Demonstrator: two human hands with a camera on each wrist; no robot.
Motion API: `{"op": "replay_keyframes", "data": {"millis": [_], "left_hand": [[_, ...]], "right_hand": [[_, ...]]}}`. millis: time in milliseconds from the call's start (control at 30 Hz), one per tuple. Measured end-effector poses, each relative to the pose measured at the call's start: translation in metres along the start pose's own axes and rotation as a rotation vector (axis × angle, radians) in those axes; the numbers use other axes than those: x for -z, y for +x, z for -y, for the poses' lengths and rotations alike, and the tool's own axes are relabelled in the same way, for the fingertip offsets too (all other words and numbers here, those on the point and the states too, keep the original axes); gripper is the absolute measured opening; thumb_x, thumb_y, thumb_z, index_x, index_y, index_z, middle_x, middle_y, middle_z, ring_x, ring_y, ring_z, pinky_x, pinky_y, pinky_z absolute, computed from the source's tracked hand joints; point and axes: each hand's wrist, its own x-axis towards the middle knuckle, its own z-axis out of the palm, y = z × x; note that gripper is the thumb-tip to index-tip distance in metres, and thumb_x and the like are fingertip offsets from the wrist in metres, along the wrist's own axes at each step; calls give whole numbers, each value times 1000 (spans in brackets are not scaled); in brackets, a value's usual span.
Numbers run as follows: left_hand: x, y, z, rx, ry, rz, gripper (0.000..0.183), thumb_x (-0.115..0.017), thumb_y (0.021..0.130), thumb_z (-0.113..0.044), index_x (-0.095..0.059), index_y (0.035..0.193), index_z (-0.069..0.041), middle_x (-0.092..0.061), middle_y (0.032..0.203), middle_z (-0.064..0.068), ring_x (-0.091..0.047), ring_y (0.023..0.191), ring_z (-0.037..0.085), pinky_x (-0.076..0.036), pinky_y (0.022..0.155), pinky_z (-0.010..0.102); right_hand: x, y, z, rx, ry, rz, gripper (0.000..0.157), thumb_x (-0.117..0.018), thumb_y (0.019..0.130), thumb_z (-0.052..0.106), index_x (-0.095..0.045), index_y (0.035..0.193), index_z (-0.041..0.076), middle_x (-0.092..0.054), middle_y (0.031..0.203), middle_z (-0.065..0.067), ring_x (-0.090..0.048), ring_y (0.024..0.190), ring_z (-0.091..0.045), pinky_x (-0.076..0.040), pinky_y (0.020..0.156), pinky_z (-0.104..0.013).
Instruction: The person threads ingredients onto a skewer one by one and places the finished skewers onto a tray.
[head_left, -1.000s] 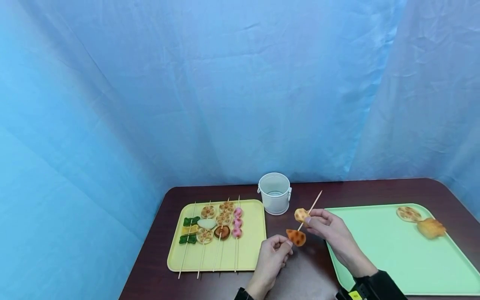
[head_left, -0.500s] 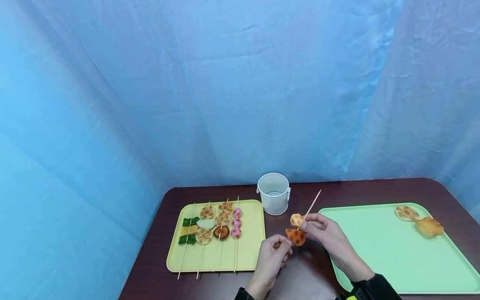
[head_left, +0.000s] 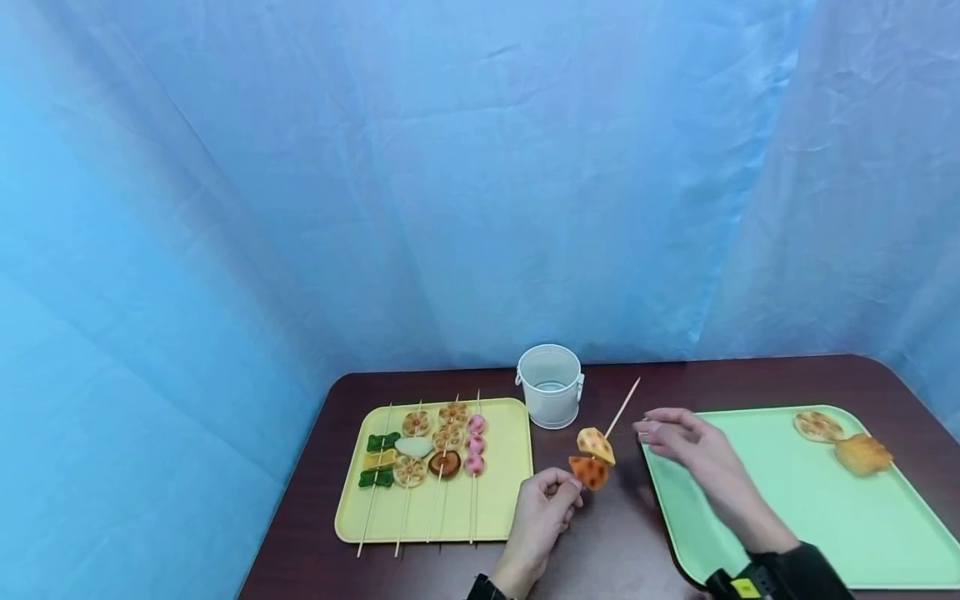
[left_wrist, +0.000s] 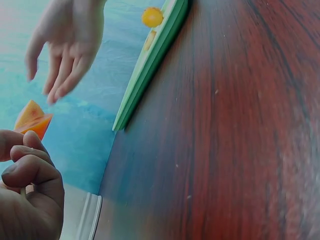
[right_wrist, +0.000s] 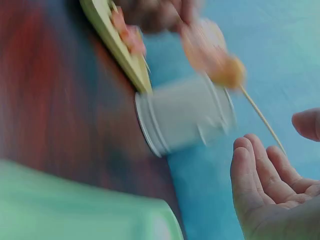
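My left hand [head_left: 542, 517] pinches a wooden skewer [head_left: 623, 407] near its lower end, over the table between the two trays. Two play-food pieces are threaded on it: a spotted orange piece [head_left: 588, 472] close to my fingertips and a paler yellow piece [head_left: 596, 446] just above. The skewer's bare tip points up and to the right. My right hand [head_left: 705, 467] is off the skewer, over the green tray's left edge, and holds nothing. In the right wrist view its fingers [right_wrist: 267, 172] are extended, with the thumb apart. My left hand's fingers hide the skewer's lower end.
A yellow tray [head_left: 495, 517] on the left bears several loaded skewers. Behind my hands stands a white bucket [head_left: 550, 387]. The green tray [head_left: 795, 533] on the right carries a lotus root slice [head_left: 818, 427] and a golden-brown piece [head_left: 862, 455]. Blue curtain hangs behind the table.
The yellow piece has slid down the skewer toward the orange one. My right hand has let go of it and moved right. My left hand has stayed almost in place.
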Motion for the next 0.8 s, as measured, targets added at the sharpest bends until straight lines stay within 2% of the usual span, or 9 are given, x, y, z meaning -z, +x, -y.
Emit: {"op": "replay_keyframes", "data": {"millis": [133,200,300,400,533,633,800], "left_hand": [[3,0,-1,-1,4,1,29,-62,87,-9,-58,94,19,-56,66,0,-38,47,3,-26,39,14],[4,0,-1,-3,7,3,29,-62,87,-9,-58,94,19,-56,66,0,-38,47,3,-25,39,14],[5,1,-2,-6,8,3,30,-62,87,-9,-57,94,19,-56,66,-1,-37,47,3,-25,39,14],[6,1,-2,-7,6,-2,30,-63,87,-9,-57,94,19,-56,66,0,-38,47,3,-26,39,14],[7,2,-2,-3,15,-7,30,-63,88,-11,-56,93,18,-55,66,-1,-38,48,3,-26,40,14],[7,2,-3,2,27,-10,29,-63,88,-12,-57,91,16,-56,66,-1,-39,48,3,-27,40,15],[8,1,-3,16,35,-19,22,-64,87,-13,-60,87,9,-56,66,-1,-39,49,4,-27,40,15]], "right_hand": [[43,-2,5,52,-115,-71,38,-54,99,28,-51,125,0,-69,108,5,-66,97,-8,-52,81,-24],[65,-3,7,54,-230,-115,38,-53,98,31,-52,125,4,-69,106,10,-65,91,-1,-53,76,-20],[96,-6,10,7,-448,-179,47,-51,97,42,-52,128,6,-68,109,5,-62,85,7,-53,70,-22],[120,-8,8,-33,-677,-267,58,-48,96,50,-53,129,2,-66,113,-14,-65,90,-13,-52,65,-36],[145,-10,2,-64,-872,-373,59,-50,96,46,-53,123,-6,-59,109,-30,-57,92,-45,-45,61,-47],[162,-12,0,-110,-949,-382,59,-53,96,42,-51,122,-11,-56,110,-35,-54,90,-49,-43,62,-51],[188,-14,-8,-151,-1075,-331,66,-58,93,39,-45,121,-20,-49,110,-40,-48,90,-52,-41,66,-57]]}}
